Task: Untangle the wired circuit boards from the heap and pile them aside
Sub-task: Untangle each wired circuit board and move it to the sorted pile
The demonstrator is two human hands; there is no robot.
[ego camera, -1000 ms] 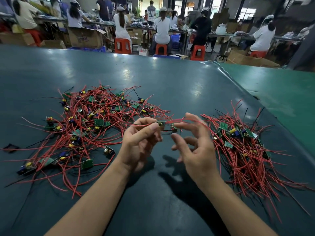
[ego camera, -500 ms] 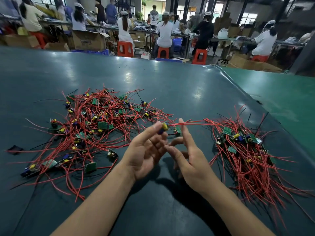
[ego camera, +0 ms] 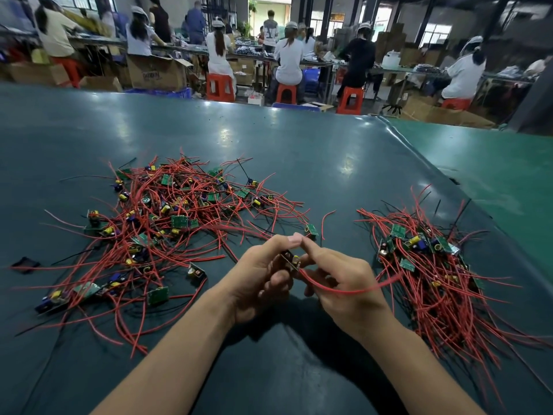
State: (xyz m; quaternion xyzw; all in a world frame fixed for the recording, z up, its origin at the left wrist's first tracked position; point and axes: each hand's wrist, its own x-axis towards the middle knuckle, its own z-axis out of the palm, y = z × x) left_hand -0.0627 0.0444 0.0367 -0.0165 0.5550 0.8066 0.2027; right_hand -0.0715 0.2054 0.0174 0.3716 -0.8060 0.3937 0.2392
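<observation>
A small circuit board is held between the two hands above the table; it is pinched by the curled fingers of the left hand, whose thumb and forefinger meet the forefinger of the right hand just above it; a yellow component is seen on the board, between the fingertips. A red wire is led from the board across the right hand, whose fingers are curled about it, and its free end is carried out towards the right.

The tangled heap of boards and red wires is spread on the table to the left of the hands, near the left hand; a single board is seen just beyond the fingertips, at the heap's right edge. The sorted pile is laid to the right, near the right hand, with its boards gathered at the far end and its wires trailed towards the near edge. A small dark scrap is seen at the far left of the table.

Beyond the table, seated workers on red stools are seen at long benches, with cardboard boxes beside them.
</observation>
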